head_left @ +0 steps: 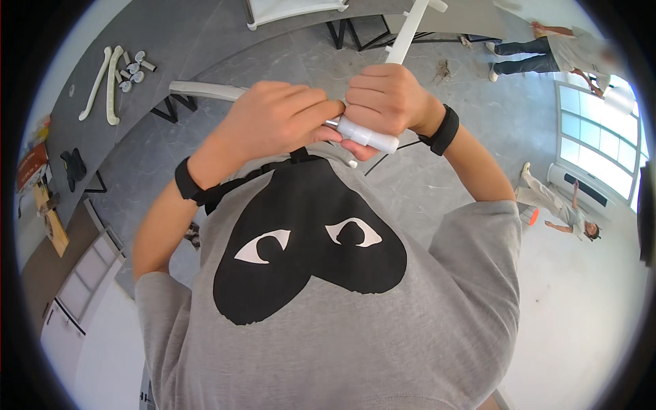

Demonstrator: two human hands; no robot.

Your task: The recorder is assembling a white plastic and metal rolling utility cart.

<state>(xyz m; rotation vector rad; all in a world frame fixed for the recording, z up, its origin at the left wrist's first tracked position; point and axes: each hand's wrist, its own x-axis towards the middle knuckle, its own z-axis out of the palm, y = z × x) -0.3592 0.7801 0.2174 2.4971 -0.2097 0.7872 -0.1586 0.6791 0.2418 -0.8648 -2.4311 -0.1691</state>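
Note:
Both of my hands are raised in front of my chest, close together. My right hand (386,102) is closed around a white bar (406,41), which runs up and away from the fist. Below that fist a white plastic cylinder (367,134) points down to the right, the thumb against it. A short metal pin (333,124) sticks out of the cylinder's left end. My left hand (277,119) pinches at this pin with thumb and fingers. Behind the left hand another long white bar (208,89) reaches out leftward; its other end is hidden.
A grey table (184,41) curves across the far side. On it lie two white curved bars (109,85) beside several casters (137,68). A white frame (294,10) stands at the far edge. Dark shoes (72,167) lie at left. Two people (557,51) are off to the right.

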